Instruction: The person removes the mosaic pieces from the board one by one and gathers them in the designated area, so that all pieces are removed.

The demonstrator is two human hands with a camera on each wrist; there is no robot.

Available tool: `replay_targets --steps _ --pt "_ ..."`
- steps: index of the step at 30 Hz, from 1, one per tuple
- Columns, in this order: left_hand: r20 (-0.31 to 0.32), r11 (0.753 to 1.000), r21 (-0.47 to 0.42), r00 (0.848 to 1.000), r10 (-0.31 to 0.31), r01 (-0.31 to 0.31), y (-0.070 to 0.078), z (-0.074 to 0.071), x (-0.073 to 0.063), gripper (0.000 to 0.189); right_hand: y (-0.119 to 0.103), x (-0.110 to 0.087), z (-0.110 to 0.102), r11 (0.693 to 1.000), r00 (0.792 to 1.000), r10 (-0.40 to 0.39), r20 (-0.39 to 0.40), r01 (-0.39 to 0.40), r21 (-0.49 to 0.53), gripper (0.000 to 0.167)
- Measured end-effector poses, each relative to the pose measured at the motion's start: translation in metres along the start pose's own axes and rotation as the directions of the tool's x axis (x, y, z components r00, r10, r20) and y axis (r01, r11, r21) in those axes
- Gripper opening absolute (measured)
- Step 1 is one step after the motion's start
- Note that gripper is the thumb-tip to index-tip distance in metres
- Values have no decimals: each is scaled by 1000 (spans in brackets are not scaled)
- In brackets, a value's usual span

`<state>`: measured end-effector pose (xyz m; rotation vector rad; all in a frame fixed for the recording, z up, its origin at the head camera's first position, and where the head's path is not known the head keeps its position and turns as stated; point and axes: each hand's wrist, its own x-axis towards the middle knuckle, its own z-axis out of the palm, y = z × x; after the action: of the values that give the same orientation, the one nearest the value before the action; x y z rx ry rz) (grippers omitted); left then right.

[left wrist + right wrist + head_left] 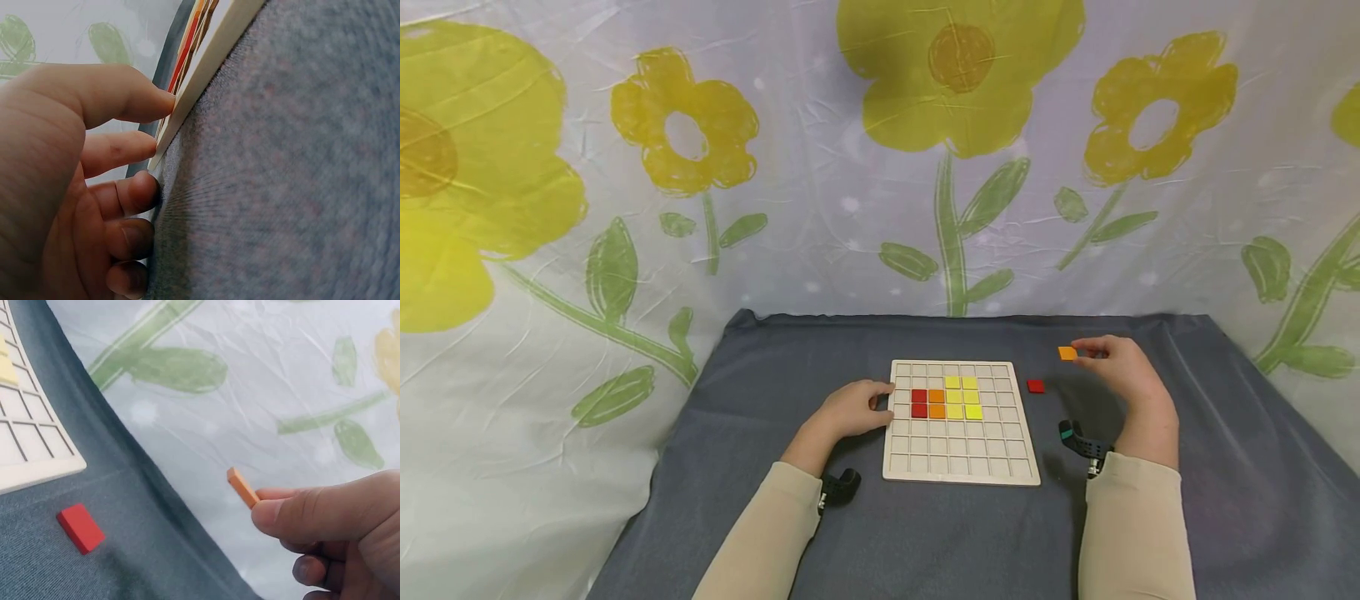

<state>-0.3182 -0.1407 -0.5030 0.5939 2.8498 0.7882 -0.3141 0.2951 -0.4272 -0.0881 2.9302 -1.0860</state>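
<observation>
Between thumb and fingertips, my right hand [1118, 367] pinches a small square orange tile [242, 487], raised over the far right of the table. Below and left of it, a red tile [81, 529] lies on the cloth beside the board. The pale wooden grid board [955, 458] holds two red tiles [919, 403], two orange tiles [936, 403] and several yellow tiles [962, 397] in its squares. At the board's left edge, my left hand [848, 408] touches the rim with thumb and index fingertips, its other fingers loosely bent [131, 240].
A dark grey cloth [760, 375] covers the table. Behind it hangs a pale curtain [805, 233] printed with yellow flowers. Black wrist devices are strapped near both hands, the right one [1081, 442] over the cloth right of the board.
</observation>
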Motion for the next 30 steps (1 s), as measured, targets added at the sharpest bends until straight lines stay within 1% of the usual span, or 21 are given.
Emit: replay_targets --steps 3,7,15,23,30 --pt "0 1000 -1 1000 6 -6 0 0 0 56 3 1 3 1000 1000 4 16 -4 0 43" --pt "-1 1000 -9 1000 11 -11 0 -1 -1 56 9 3 6 1000 998 15 62 -16 20 42" --pt "-2 1000 1 1000 9 -9 0 -1 0 56 24 8 17 998 987 54 151 -57 20 43" --pt "-7 1000 3 1000 13 -13 -1 0 0 56 32 11 25 996 981 86 176 -89 10 42" --pt "-5 1000 -5 1000 6 -6 -1 0 1 57 37 13 29 996 982 85 171 -89 14 41"
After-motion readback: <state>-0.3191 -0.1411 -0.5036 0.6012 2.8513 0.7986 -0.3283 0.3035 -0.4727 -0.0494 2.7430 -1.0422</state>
